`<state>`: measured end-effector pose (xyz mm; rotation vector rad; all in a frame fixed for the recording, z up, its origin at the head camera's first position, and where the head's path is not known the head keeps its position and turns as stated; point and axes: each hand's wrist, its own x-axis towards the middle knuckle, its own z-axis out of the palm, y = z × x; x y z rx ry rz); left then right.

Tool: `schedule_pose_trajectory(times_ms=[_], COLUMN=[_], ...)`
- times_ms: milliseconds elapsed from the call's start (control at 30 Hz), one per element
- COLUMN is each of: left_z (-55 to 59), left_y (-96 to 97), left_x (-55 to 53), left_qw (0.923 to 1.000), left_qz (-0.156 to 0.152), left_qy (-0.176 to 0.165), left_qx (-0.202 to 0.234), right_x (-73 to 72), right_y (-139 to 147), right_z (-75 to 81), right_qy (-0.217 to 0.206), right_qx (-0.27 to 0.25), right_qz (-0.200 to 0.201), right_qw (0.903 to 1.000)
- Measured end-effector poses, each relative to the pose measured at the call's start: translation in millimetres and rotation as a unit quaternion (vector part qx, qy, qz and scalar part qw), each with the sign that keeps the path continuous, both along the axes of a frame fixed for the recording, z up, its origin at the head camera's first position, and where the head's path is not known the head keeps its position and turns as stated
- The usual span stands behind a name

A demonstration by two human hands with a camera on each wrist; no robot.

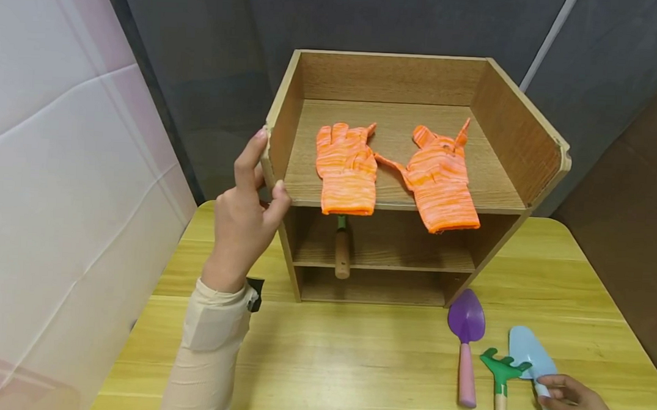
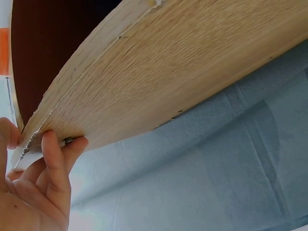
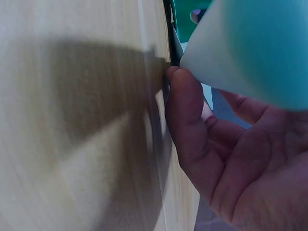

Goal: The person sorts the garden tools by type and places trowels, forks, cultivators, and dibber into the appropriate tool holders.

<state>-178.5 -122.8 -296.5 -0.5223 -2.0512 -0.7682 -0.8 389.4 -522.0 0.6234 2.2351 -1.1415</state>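
A creased cream sleeve (image 1: 196,383), lower left of the frame, bears a paler, boxy patch (image 1: 211,331) and a small black piece (image 1: 255,295) near the cuff; the hands (image 1: 244,223) are bare.

Right of the left grip (image 1: 245,216) lies an orange glove (image 1: 348,169), and farther right a second orange glove (image 1: 439,182). Below them a wooden handle (image 1: 343,254) with a green neck juts forward; which tool it belongs to is hard to tell. Just left of the right grip (image 1: 572,404) rests a green rake (image 1: 501,379), then a purple trowel (image 1: 466,321). A dark backdrop (image 1: 397,18) stands beyond both.
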Motion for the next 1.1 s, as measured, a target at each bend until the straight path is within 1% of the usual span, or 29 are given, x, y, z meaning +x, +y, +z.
schedule_pose_trajectory(times_ms=[100,300,500,633,700,767,833,900,1000,1100], left_z=[0.1,-0.5,-0.6,0.3,0.3,0.2,0.0,0.0,-0.1,0.0], left_y=[0.1,0.2,-0.2,-0.4,-0.3,-0.3,-0.1,0.2,0.3,0.5], left_x=[0.1,-0.4,0.1,0.4,0.6,0.9,1.0,1.0,0.9,0.7], left_qw=[1.0,1.0,1.0,1.0,1.0,1.0,1.0,1.0,1.0,0.9999], left_qz=[0.0,0.005,0.006,0.005,0.005,0.006,0.006,0.006,0.007,0.009], left_qy=[0.002,0.003,0.003,0.002,0.002,0.002,0.003,0.004,0.005,0.005], left_qx=[0.0,-0.002,-0.003,-0.003,-0.004,-0.004,-0.003,-0.003,-0.002,-0.003], right_x=[-0.1,-1.1,-1.1,-1.5,-2.2,-3.6,-4.6,-5.2,-4.9,-3.2], right_y=[1.5,8.6,14.9,18.9,20.8,22.6,23.9,24.2,23.1,21.1], right_z=[1.4,0.8,-0.3,1.6,3.9,7.2,11.6,16.5,22.9,27.8], right_qy=[-0.008,-0.005,-0.019,-0.027,-0.026,-0.021,-0.007,0.005,0.027,0.037], right_qx=[-0.006,-0.008,0.007,0.004,0.014,0.032,0.045,0.052,0.045,0.04], right_qz=[-0.015,-0.018,-0.022,-0.031,-0.03,-0.022,-0.004,0.004,0.012,0.013], right_qw=[0.9998,0.9998,0.9996,0.9991,0.9991,0.999,0.999,0.9986,0.9986,0.9984])
